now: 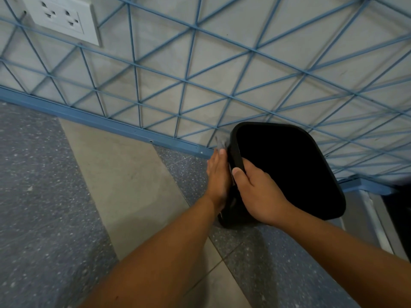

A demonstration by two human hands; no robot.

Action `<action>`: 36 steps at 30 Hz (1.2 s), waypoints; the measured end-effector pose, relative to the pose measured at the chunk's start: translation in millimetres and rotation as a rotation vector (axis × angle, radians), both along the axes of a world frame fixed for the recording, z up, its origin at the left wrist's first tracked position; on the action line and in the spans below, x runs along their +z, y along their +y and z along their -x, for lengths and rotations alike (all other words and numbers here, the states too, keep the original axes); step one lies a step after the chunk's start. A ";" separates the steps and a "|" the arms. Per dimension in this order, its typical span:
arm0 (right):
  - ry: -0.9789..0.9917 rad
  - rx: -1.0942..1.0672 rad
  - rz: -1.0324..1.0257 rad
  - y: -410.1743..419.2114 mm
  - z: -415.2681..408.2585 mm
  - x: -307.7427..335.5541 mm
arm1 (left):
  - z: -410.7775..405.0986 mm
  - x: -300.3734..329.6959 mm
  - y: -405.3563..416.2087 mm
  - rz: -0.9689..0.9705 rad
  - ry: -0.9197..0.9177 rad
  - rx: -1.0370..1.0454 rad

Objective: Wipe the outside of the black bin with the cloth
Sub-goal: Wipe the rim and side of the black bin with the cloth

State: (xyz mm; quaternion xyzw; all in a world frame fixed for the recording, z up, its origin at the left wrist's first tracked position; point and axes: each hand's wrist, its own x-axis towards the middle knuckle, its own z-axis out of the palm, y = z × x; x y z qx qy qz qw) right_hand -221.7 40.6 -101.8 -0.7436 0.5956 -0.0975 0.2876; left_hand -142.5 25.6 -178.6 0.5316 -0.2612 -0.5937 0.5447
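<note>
Bin [287,170] centre-right of frame, on floor [44,196] by blue wire grid [184,81]. Right hand [258,192] clamped on rim, likely steadying it. Left hand [219,176] flat, fingers straight, pressing cloth [220,143] against outer wall to wipe.

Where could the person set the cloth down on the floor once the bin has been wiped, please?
The floor left of the left hand looks bare, bordered by the blue baseboard rail at the wall. It is crowded on the right: the black bin, gripped at its rim by the right hand, stands close to the blue wire grid, with a metal frame beside it.
</note>
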 end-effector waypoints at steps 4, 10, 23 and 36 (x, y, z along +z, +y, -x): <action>-0.005 0.000 -0.008 -2.3 2.0 -2.9 | 0.8 2.6 8.9 0.052 0.029 -0.016; -0.016 0.006 -0.004 -1.8 1.0 -2.2 | -1.0 -1.7 -2.9 0.032 0.046 -0.009; -0.036 -0.009 -0.016 0.3 0.2 -0.4 | 10.5 -6.9 11.8 0.096 0.086 0.107; -0.044 -0.005 -0.017 -0.8 0.9 -2.0 | 3.8 -1.4 0.8 0.057 0.123 0.101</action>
